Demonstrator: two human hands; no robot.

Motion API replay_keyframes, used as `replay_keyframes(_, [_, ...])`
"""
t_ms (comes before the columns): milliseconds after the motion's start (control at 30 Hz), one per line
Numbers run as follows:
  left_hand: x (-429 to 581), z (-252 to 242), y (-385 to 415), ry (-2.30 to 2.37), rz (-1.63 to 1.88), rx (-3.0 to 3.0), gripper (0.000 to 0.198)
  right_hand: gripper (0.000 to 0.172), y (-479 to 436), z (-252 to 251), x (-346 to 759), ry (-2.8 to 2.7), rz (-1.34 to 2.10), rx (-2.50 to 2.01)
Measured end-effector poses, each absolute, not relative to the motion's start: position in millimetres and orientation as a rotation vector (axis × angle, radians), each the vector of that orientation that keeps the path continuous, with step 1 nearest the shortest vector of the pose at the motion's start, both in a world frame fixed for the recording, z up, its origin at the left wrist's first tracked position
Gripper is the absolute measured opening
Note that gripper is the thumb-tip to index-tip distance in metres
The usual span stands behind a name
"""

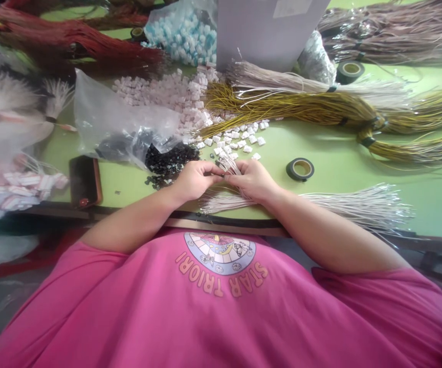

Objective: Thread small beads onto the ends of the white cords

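My right hand (pixel 257 180) is closed around a small bunch of white wires (pixel 228 162), whose ends fan out above the fingers. Against it, my left hand (pixel 194 180) is closed in a pinch at the wires; a dark speck shows at its fingertips, too small to name. Beneath both hands lies a longer bundle of white wires (pixel 351 204) along the table's near edge. Just left of my left hand is a heap of small black parts (pixel 169 161). White plastic connectors (pixel 240 140) are scattered right beyond my fingertips.
A roll of black tape (pixel 300 169) lies to the right, with yellow wire bundles (pixel 301 108) behind it. At the left are a phone (pixel 85 181) and a clear plastic bag (pixel 121 120). A grey box (pixel 259 36) stands at the back, beside a bag of blue-white pieces (pixel 184 33).
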State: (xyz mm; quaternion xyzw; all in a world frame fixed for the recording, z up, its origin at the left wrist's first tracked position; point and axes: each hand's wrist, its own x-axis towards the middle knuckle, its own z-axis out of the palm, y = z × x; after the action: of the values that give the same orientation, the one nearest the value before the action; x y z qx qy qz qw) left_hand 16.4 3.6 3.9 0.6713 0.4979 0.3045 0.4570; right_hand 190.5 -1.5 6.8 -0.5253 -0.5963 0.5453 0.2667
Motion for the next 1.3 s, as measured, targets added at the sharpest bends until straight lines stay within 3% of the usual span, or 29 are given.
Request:
replay_keyframes(367, [-0.7, 11.4, 12.9, 1.273, 0.555, 1.837, 0.019, 0.025, -0.9, 6.7, 192.0, -1.375, 1.578, -1.39])
replay_keyframes(567, [-3.2, 19.6, 14.0, 1.183, 0.567, 1.471, 0.02, 0.021, -0.5, 6.9, 191.2, -1.219, 1.632, -1.29])
replay_keyframes(700, [-3.6, 26.7, 14.2, 1.046, 0.676, 1.031, 0.01, 0.022, -0.4, 6.4, 191.5, -1.113, 1.771, -1.263])
replay_keyframes(833, [-6.3, 28.5, 14.8, 0.915, 0.709, 0.869, 0.023, 0.021, 0.0, 8.2, 191.2, -1.059, 1.833, -1.264])
replay_keyframes(1033, [0.3, 26.9, 9.7, 0.937, 0.58, 0.87, 0.008, 0.011, 1.2, 7.0, 190.3, -1.076, 1.814, -1.174])
replay_keyframes(1233, [5.7, 20.5, 7.4, 0.915, 0.562, 0.903, 0.027, 0.013, -0.1, 5.3, 189.7, -1.016, 1.85, -1.137])
replay_keyframes(1300, [5.2, 18.4, 8.3, 0.917, 0.58, 0.855, 0.025, 0.015, -0.4, 5.8, 189.3, -0.997, 1.849, -1.142])
